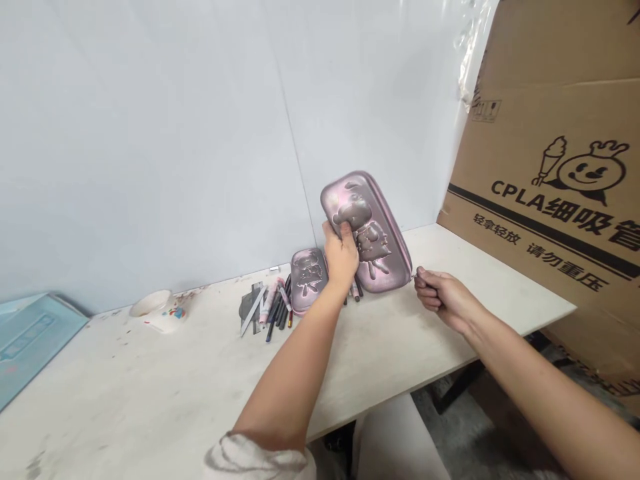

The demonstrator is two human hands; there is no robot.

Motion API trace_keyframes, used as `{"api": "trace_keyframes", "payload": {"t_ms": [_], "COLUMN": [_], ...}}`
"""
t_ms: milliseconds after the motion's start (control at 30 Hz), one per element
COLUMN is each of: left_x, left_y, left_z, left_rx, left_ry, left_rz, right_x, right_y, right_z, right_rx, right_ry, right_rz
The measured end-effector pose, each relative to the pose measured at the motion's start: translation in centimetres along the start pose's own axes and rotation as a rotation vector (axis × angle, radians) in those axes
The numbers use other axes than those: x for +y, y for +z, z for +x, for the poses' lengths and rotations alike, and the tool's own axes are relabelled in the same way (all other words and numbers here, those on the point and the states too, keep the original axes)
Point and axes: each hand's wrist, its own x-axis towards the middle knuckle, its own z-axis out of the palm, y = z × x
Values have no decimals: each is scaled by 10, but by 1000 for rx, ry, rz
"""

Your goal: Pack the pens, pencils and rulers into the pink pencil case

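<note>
My left hand grips a shiny pink pencil case by its left side, thumb across the embossed cartoon figure on its front. The case is held up, tilted, above the table. At its lower right corner, my right hand is closed in a pinch on the zipper pull, which its fingers mostly cover. A smaller matching pencil case stands behind my left forearm, partly hidden by it. Left of that lie several dark pencils, a pink marker and some rulers.
On the pale table, a white paper cup lies near the wall. A light blue folder-like object rests at the far left. A large cardboard box stands to the right, beyond the table edge.
</note>
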Motion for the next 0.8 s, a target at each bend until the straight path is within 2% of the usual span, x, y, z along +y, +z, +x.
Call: {"api": "trace_keyframes", "payload": {"t_ms": [100, 200, 267, 367, 400, 467, 567, 600, 667, 733, 800], "left_x": [20, 31, 30, 20, 17, 12, 11, 13, 17, 25, 33], "left_y": [-2, -6, -8, -10, -10, -8, 1, 5, 14, 26, 42], "left_z": [14, 16, 6, -18, -26, -36, -41, -42, -44, -49, -56], "left_rx": [-14, -21, -158, -500, -562, -657, -818, -875, -929, -877, -706], "left_ry": [63, 41, 42, 74, 93, 180, 373, 420, 456, 407, 261], "left_rz": [-35, -44, 8, 179, 235, 307, 334, 335, 332, 334, 316], "right_x": [-21, -40, -54, -75, -80, -89, -93, -93, -92, -91, -85], "right_y": [7, 16, 14, 3, -1, -3, 10, 16, 27, 29, 20], "right_z": [-5, -10, -11, -11, -12, -16, -30, -35, -43, -49, -49], "right_rx": [-17, -21, 25, 119, 150, 206, 293, 300, 218, 193, 369], "right_ry": [-65, -153, -230, -345, -373, -436, -583, -621, -630, -653, -769], "right_rz": [-16, -10, -13, -106, -183, -458, -1185, -1453, -1855, -2019, -1963]}}
